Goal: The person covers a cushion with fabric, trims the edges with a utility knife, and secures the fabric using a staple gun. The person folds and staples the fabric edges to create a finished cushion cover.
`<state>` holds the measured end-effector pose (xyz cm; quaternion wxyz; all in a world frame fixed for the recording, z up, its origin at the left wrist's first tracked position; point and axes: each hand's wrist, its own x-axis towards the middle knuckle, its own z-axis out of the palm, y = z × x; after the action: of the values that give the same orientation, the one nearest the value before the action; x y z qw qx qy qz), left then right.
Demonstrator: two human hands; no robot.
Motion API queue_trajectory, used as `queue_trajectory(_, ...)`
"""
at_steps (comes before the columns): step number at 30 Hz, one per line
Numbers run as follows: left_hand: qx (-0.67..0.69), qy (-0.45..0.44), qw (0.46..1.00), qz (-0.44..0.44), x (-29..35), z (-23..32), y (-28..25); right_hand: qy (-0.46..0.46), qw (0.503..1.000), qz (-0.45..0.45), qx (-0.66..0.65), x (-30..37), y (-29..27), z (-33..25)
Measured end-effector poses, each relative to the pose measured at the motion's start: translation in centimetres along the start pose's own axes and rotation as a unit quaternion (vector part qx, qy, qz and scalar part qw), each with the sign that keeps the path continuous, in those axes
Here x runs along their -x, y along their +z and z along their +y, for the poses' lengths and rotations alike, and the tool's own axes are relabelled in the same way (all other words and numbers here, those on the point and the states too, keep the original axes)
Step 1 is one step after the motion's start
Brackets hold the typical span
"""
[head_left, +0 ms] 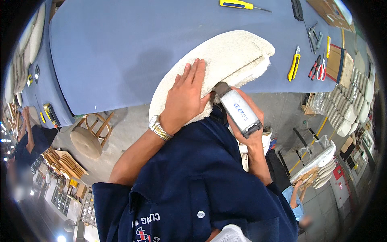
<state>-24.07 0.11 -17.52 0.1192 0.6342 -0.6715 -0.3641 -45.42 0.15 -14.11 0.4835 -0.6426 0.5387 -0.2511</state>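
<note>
A rounded, cream fabric seat pad point(231, 48) lies tilted at the near edge of the blue-covered table, its fuzzy cut edge toward me. My left hand point(186, 93) rests flat on top of it, fingers stretched out and thumb toward the cut edge. In my right hand point(254, 111) is a grey and black staple gun point(238, 109), gripped round its body. The gun's dark nose meets the pad's near edge beside my left thumb. Where exactly the tip touches is hidden.
On the blue table point(109, 48) lie a yellow screwdriver point(238, 4), a yellow utility knife point(294, 64), red-handled scissors point(321, 71) and pliers point(313, 69). A round-seated wooden chair point(86, 142) stands at left. Stacked pads point(346, 105) are at right. Other people work at both sides.
</note>
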Motion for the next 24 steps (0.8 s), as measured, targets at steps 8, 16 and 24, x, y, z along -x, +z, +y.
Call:
queue_trajectory(8,-0.003,-0.004,1.000,-0.003,-0.2,-0.1,0.0,0.015,1.000,0.013,-0.017,0.5,0.9,0.5)
queue_trajectory(16,-0.011,0.013,1.000,0.010,0.0,-0.4,0.3,-0.024,1.000,0.020,0.003,0.6,1.3,-0.1)
queue_trajectory(24,0.015,0.015,1.000,0.002,-0.4,-0.7,0.3,0.002,1.000,0.015,-0.006,0.9,1.9,-0.1)
